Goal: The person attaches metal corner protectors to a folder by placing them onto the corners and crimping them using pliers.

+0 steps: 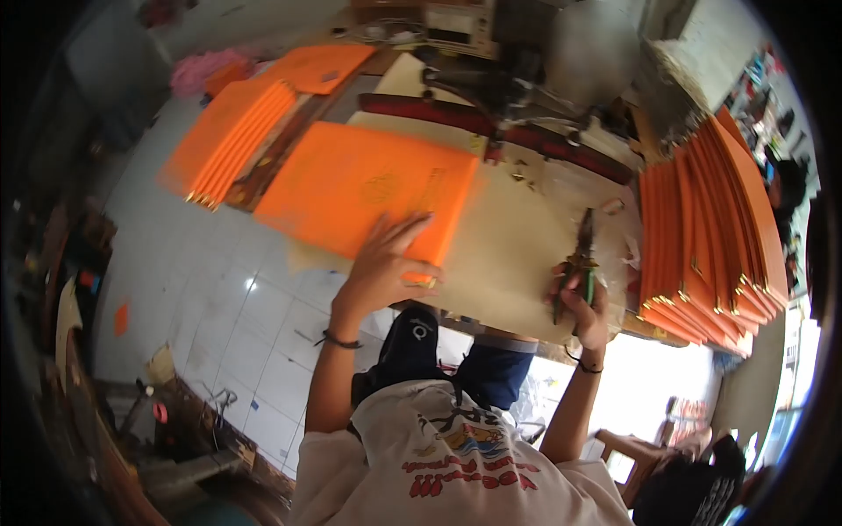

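My left hand (390,263) is on the near right corner of an orange folder (351,188), its fingers over the cover and its thumb by a small gold metal corner. Faint gold print marks the cover, and the folder's far left edges are blurred. My right hand (586,311) is closed around pliers (582,263) with green handles, their dark jaws pointing away from me. The pliers are above a tan sheet (509,241) that covers the worktable. Small metal bits (522,174) lie farther back on that sheet.
A tall stack of orange folders (702,237) with gold corners stands at the right. Another stack (232,145) sits at the left, near a flat orange folder (320,68). Behind the sheet runs a dark red bar (561,151) with a black metal frame. Pink plastic (206,74) lies far left.
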Action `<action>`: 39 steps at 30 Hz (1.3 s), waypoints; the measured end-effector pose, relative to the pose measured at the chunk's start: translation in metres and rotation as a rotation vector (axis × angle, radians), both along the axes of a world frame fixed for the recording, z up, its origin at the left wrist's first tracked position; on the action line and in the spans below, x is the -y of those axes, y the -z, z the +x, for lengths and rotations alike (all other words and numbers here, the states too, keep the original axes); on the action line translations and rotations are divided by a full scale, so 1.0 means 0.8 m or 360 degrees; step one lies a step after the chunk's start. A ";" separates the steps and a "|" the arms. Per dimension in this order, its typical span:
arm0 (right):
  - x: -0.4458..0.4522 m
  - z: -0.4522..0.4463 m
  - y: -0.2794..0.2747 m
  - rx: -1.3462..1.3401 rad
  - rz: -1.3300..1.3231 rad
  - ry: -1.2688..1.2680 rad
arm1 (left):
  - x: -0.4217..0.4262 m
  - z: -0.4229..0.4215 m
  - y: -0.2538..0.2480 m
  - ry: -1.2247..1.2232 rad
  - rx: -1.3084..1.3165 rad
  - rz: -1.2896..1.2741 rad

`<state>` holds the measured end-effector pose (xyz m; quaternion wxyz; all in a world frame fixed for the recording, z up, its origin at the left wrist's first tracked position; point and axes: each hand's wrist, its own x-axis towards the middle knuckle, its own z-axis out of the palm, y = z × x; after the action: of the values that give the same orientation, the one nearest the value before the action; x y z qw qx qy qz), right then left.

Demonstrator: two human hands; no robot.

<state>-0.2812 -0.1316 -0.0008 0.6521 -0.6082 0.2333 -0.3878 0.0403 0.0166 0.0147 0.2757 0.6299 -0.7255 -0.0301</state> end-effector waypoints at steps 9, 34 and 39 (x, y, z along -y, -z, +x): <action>-0.003 -0.004 0.006 -0.0038 -0.0011 0.0044 | 0.008 -0.006 -0.001 -0.0091 0.0038 0.0042; 0.017 -0.016 0.017 -0.0029 -0.0033 0.0006 | -0.068 0.020 0.022 0.0030 -0.0121 0.0056; 0.014 -0.011 0.016 -0.0049 -0.0024 0.0133 | -0.095 0.002 0.046 -0.0378 -0.0291 -0.0194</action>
<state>-0.2904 -0.1432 -0.0138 0.6272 -0.6086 0.2655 -0.4071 0.0417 0.0926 -0.0219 0.3799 0.6879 -0.6183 -0.0104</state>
